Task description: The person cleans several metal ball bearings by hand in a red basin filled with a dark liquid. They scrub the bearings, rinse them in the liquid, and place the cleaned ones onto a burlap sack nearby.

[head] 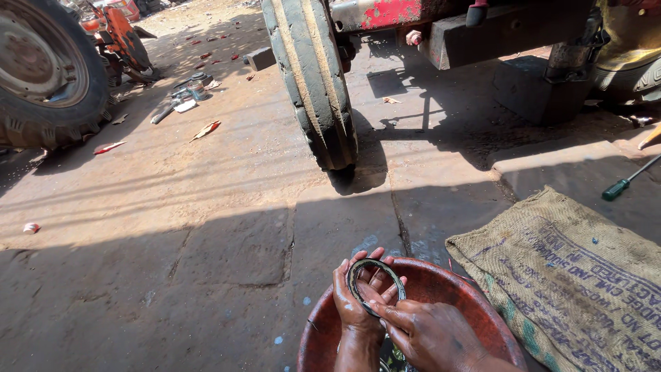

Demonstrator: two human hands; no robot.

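A dark round ring seal (376,266) with a metal rim rests in my left hand (354,303), which cups it from below over a red-brown basin (454,293). My right hand (427,331) lies across the lower part of the ring, fingers pressed on its edge. Both hands are greasy and dark. The basin's inside is mostly hidden by my arms.
A burlap sack (571,275) lies on the ground to the right. A green-handled screwdriver (623,184) lies beyond it. A narrow ribbed tractor tyre (313,76) stands ahead, a large rear wheel (45,69) at far left. Tools (182,96) lie on the paved ground.
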